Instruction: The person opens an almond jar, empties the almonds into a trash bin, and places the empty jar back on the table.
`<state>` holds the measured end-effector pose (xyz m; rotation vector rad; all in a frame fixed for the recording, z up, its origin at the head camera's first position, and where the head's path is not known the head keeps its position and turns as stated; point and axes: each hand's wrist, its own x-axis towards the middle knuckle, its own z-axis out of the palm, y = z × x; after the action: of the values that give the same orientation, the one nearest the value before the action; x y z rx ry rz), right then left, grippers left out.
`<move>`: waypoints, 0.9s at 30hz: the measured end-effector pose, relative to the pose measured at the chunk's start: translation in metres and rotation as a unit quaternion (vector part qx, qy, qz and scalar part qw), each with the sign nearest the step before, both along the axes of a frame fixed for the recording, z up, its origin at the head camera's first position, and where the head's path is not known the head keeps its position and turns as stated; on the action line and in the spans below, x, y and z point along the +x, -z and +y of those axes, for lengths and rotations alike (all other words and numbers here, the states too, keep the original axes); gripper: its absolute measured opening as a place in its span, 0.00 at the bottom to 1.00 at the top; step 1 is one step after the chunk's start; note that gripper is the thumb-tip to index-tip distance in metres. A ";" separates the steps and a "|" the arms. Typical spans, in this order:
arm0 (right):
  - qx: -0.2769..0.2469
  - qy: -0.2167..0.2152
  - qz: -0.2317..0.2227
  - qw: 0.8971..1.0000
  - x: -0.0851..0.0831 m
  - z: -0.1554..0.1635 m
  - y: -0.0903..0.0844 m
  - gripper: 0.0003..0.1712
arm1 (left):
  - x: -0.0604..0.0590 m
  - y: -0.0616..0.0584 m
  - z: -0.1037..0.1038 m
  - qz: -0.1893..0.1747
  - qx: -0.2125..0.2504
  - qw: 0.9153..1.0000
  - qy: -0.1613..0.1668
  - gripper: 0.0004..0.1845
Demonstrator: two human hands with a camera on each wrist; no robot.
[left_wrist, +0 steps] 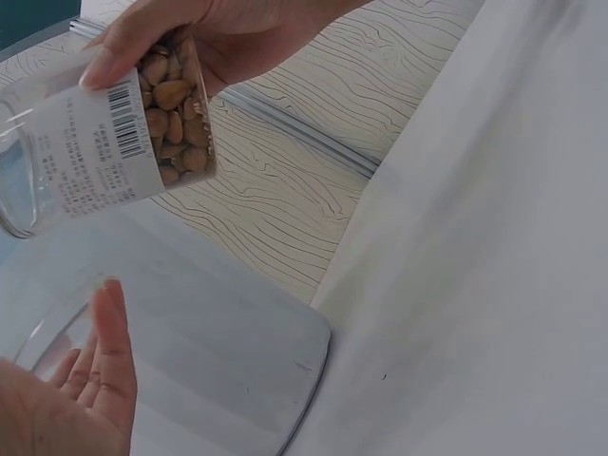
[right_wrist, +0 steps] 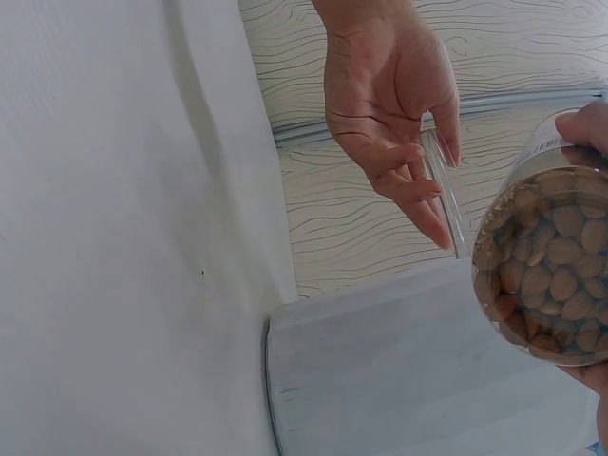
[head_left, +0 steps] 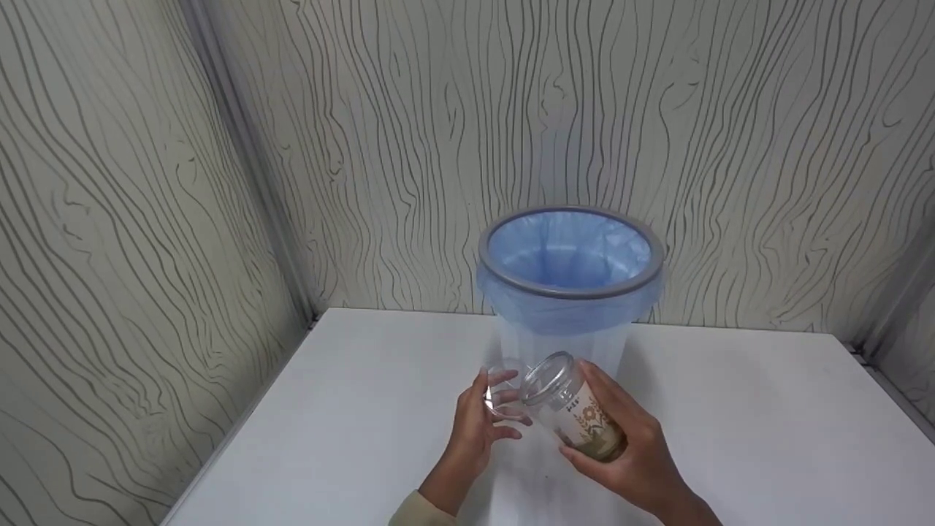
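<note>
White flat bench [head_left: 730, 424] carries a translucent round bin with a grey rim and blue plastic liner [head_left: 570, 252], set at the back by the wall. Just in front of the bin we hold both pieces above the bench. Our right hand [head_left: 634, 447] is curled round a clear cylindrical plastic jar of brown nuts with a printed paper label [head_left: 581, 413], tilted, mouth toward the left hand. Our left hand [head_left: 478, 424] pinches the clear round plastic lid [head_left: 504, 391] in loosely bent fingers, just beside the jar mouth.
</note>
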<state>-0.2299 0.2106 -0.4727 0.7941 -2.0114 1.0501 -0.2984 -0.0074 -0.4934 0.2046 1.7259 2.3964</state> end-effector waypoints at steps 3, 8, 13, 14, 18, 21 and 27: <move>-0.002 0.000 0.003 1.000 0.000 0.001 0.000 0.64 | -0.001 0.000 -0.001 -0.005 -0.008 1.000 0.007 0.33; 0.000 0.004 0.005 1.000 0.001 0.001 0.000 0.65 | -0.002 0.001 -0.001 -0.016 -0.018 1.000 0.014 0.32; -0.001 0.002 0.009 1.000 0.000 0.001 -0.001 0.64 | -0.002 0.002 -0.002 -0.021 -0.037 0.999 0.012 0.30; -0.002 0.001 0.009 1.000 0.000 0.001 -0.001 0.64 | -0.003 0.002 -0.002 -0.021 -0.040 0.999 0.012 0.30; -0.002 0.001 0.007 1.000 0.000 0.001 -0.001 0.64 | -0.004 0.003 -0.003 -0.025 -0.045 0.999 0.012 0.29; -0.002 0.003 0.006 1.000 0.001 0.001 -0.001 0.65 | -0.005 0.003 -0.003 -0.027 -0.048 0.998 0.012 0.29; -0.002 0.002 0.008 1.000 0.001 0.001 -0.002 0.64 | -0.004 0.003 -0.004 -0.028 -0.051 0.998 0.008 0.27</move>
<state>-0.2293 0.2112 -0.4709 0.7944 -1.9962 1.0417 -0.3027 -0.0111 -0.4963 0.1351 1.8073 2.2738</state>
